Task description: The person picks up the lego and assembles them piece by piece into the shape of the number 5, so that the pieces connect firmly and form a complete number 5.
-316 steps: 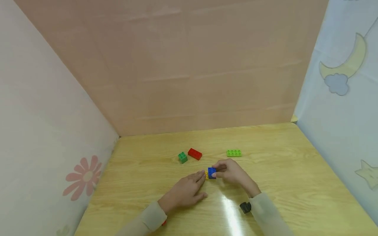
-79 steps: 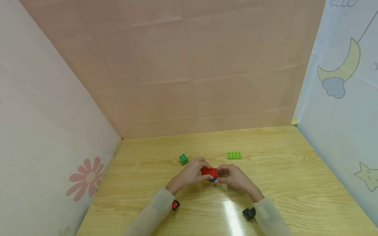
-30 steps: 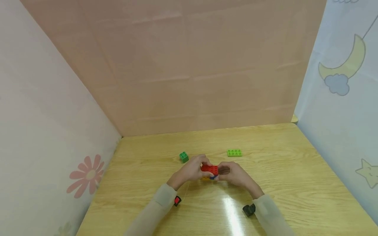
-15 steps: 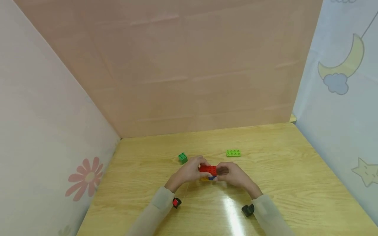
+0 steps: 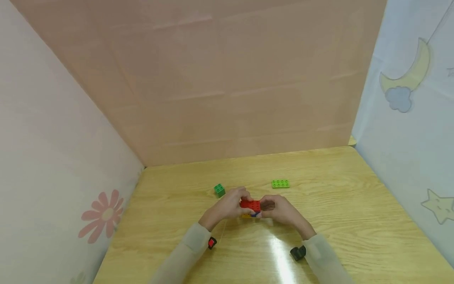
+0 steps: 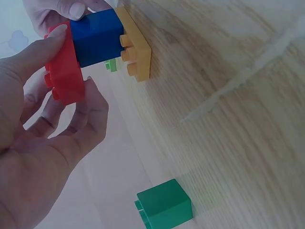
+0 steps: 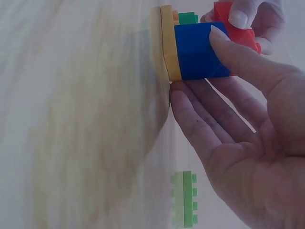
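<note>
A small stack stands on the wooden table [image 5: 319,221]: a yellow plate [image 6: 137,47] at the bottom, a blue brick [image 7: 195,50] on it, and a red brick [image 5: 250,204] on top. My left hand [image 5: 234,204] pinches the red brick [image 6: 64,71] between thumb and fingers. From the other side, my right hand [image 5: 274,208] holds the blue brick [image 6: 97,37], thumb on one face and fingers along the opposite one. In the right wrist view the yellow plate [image 7: 169,43] lies flat against the table.
A dark green cube [image 5: 219,190] sits just left of and beyond my left hand, also in the left wrist view [image 6: 164,205]. A light green plate [image 5: 280,184] lies beyond my right hand. Cloth-covered walls close in the table on the left, back and right.
Ten seconds ago the red brick lay by the green cube and my left hand lay flat on the table. The red brick now tops the blue one. Nothing has visibly moved in the last second.
</note>
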`<state>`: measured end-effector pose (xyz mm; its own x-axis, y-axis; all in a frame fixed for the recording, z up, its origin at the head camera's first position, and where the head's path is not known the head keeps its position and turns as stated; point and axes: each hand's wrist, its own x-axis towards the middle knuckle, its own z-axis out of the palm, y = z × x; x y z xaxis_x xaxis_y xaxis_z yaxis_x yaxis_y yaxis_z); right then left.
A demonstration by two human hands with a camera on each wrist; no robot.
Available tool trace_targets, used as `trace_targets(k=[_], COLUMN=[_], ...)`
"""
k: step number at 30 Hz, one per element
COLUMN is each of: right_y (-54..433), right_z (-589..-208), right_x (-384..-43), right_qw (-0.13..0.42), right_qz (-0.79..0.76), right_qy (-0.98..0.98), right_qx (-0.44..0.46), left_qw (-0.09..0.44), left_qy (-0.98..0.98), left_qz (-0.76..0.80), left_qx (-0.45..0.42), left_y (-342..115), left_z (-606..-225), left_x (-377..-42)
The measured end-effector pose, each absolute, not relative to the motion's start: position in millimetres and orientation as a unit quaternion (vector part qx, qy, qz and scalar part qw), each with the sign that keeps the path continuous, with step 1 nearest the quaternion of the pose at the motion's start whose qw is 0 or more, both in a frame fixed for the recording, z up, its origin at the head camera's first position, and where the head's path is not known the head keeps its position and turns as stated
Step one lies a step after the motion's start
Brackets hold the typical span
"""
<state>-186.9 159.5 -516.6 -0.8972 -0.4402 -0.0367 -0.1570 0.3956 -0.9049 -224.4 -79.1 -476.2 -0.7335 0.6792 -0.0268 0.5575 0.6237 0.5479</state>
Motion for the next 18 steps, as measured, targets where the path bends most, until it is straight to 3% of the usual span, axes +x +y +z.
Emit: trace_targets(k=[18], right_y=[163.1], right_z=[-509.2], right_x=[-191.1], right_qw=[0.149], right_qz=[-0.512], right_qy=[0.826], right_qx=[-0.183], left_qw=[0.152], left_qy=[0.897], left_qz=[0.281], left_qx=[0.306], left_y=[-70.0], left_z=[-470.5], left_x=[-226.5])
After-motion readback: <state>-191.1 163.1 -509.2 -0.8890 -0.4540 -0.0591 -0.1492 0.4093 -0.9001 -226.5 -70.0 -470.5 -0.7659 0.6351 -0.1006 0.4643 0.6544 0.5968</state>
